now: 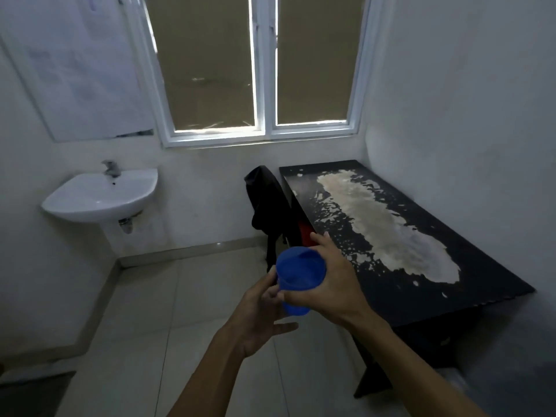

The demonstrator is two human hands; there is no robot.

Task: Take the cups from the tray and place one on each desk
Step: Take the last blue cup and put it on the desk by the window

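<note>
A blue plastic cup [299, 273] is held in the air above the tiled floor, its opening tipped toward me. My right hand [331, 281] wraps around its right side, thumb and fingers closed on the wall. My left hand [261, 311] is below and to the left, its fingertips touching the cup's lower part; the rest of that hand is spread. To the right stands a black desk [487, 266] whose top is worn to a large pale patch. The cup is just left of the desk's near left edge. No tray is in view.
A chair draped with black cloth [269, 203] stands at the desk's far left side, something red under it. A white wall sink [102, 197] hangs at the left. A double window [258, 64] fills the back wall. Pale floor tiles [144, 311] lie between sink and desk.
</note>
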